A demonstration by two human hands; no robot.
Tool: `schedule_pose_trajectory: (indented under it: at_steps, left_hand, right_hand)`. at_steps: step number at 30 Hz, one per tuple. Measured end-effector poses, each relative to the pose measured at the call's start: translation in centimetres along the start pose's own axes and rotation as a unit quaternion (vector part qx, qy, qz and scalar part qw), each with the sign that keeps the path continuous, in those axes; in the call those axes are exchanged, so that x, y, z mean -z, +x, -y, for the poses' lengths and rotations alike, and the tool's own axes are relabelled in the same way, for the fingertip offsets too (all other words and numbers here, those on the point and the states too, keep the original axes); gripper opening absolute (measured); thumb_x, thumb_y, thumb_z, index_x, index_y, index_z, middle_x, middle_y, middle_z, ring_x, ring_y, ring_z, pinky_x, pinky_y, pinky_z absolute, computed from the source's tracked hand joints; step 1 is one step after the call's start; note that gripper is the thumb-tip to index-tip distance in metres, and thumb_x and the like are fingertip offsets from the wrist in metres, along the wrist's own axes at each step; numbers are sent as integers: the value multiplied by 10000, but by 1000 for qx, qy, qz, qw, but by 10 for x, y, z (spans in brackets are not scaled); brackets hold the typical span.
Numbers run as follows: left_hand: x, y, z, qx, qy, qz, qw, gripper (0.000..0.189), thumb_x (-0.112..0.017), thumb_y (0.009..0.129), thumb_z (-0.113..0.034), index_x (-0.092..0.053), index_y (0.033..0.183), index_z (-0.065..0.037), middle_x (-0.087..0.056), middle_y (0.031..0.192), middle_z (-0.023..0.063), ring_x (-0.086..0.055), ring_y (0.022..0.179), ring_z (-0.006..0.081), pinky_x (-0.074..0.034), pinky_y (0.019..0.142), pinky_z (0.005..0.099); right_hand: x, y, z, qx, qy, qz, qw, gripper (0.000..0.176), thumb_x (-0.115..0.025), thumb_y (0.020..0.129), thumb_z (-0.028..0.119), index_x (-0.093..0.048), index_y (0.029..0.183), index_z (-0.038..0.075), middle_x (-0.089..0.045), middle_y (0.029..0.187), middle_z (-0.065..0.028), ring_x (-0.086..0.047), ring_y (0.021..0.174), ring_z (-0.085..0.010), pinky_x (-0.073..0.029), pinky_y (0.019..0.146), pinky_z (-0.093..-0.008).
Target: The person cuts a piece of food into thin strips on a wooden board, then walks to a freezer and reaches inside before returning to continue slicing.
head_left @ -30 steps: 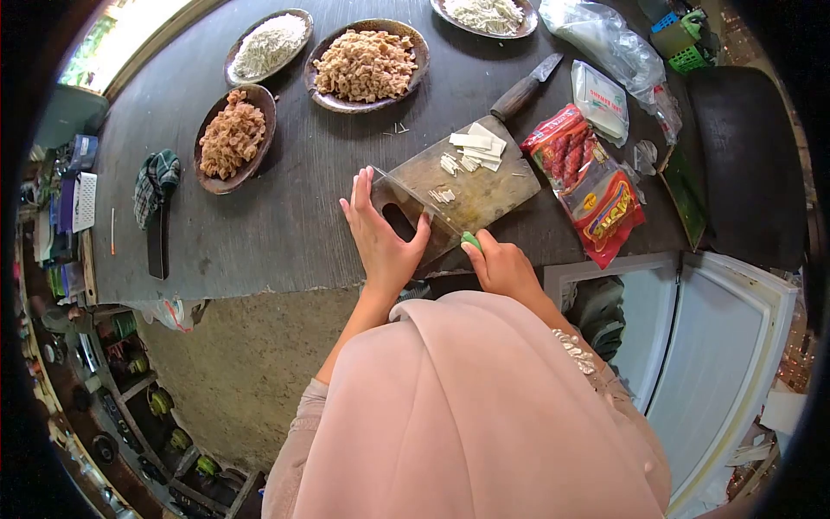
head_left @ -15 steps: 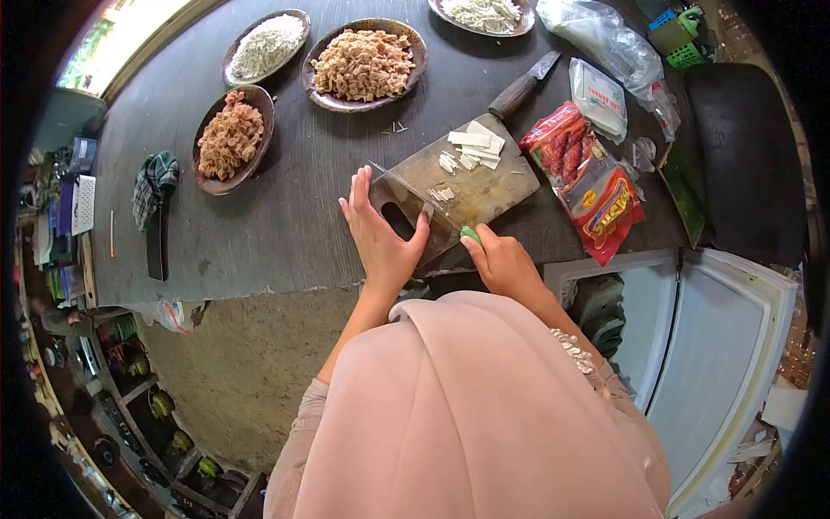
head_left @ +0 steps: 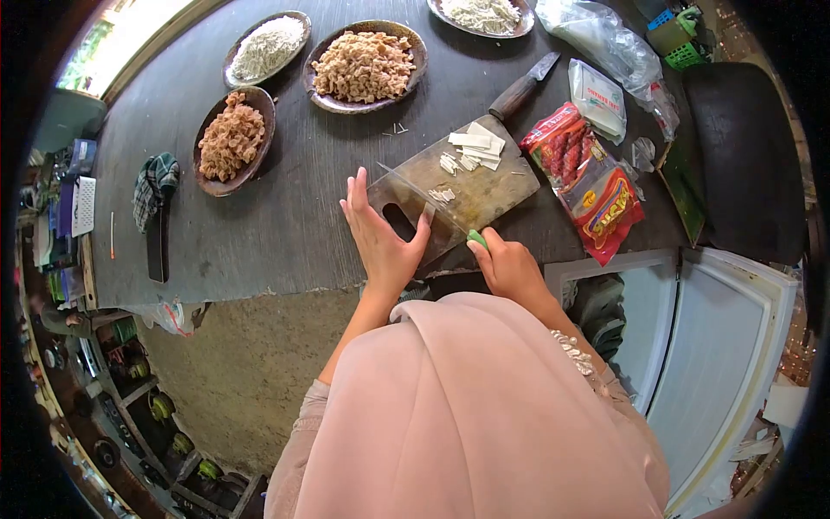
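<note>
My right hand [head_left: 510, 264] is closed around the green handle of a knife [head_left: 477, 238]. The thin blade points up and left across the wooden cutting board [head_left: 493, 197]. My left hand [head_left: 382, 246] has its fingers spread at the board's left edge, its thumb touching a small pale piece [head_left: 429, 210] beside the blade. Short cut sticks [head_left: 442, 195] lie just past the blade. Farther up the board are flat white strips [head_left: 477, 140] and more small sticks [head_left: 450, 163].
Behind the board lies a second knife [head_left: 514, 93]. Right of it are a red packet [head_left: 581, 164] and a white packet [head_left: 598, 99]. Bowls of brown pieces [head_left: 363, 67] and white sticks [head_left: 270, 48] stand farther back. A cloth [head_left: 156, 186] lies left.
My right hand and the knife have shifted slightly right, and the blade now lies a little farther from the left edge of the board. My left hand has barely moved.
</note>
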State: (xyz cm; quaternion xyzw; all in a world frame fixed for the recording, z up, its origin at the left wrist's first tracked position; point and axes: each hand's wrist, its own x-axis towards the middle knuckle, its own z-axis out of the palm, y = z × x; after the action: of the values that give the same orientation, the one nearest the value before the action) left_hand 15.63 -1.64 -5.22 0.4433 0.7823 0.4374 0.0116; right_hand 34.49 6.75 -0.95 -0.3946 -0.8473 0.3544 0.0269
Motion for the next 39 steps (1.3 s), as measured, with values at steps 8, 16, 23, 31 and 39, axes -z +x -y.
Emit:
schedule_pose_trajectory:
  at_steps: [8, 16, 23, 31, 39]
  left_hand:
    - [1, -1, -1, 4, -1, 4, 1000, 1067, -832, 782, -215, -149, 1578, -19, -322, 1599, 228, -309, 1480, 412, -67, 1222, 612]
    - [1, -1, -2, 6, -8, 6, 1000, 1068, -833, 774, -197, -151, 1578, -25, -327, 1596, 232, -309, 1480, 415, -81, 1218, 618]
    - [1, 0, 0, 3, -1, 6, 1000, 1075, -835, 772, -196, -145, 1579, -25, -333, 1593, 235, -318, 1477, 409, -81, 1219, 617]
    - [0, 0, -1, 2, -2, 5, 1000, 1067, -831, 776, -203, -152, 1579, -21, -347, 1584, 237, -322, 1473, 410, -83, 1218, 615]
    - [2, -1, 0, 1, 1, 7, 1000, 1071, -830, 776, -211, -150, 1581, -21, -347, 1586, 235, -325, 1473, 408, -81, 1218, 615]
  right_hand:
    - [-5, 0, -2, 2, 8, 7, 1000, 359, -506, 1054, 382, -526, 972, 33, -644, 692, -272, -648, 707, -500, -494, 614, -590]
    - [-2, -6, -4, -3, 4, 19, 1000, 366, -506, 1053, 385, -533, 964, 31, -647, 699, -270, -646, 710, -501, -494, 625, -591]
    - [-4, 2, 2, 4, 0, 19, 1000, 364, -505, 1053, 386, -531, 970, 33, -646, 697, -268, -647, 714, -501, -496, 626, -586]
    - [-7, 2, -3, 12, 21, 17, 1000, 328, -506, 1059, 352, -525, 975, 35, -637, 722, -278, -620, 738, -520, -460, 620, -594]
    - [1, 0, -1, 10, 24, 25, 999, 361, -513, 1052, 378, -537, 963, 29, -643, 700, -277, -643, 714, -507, -492, 627, -594]
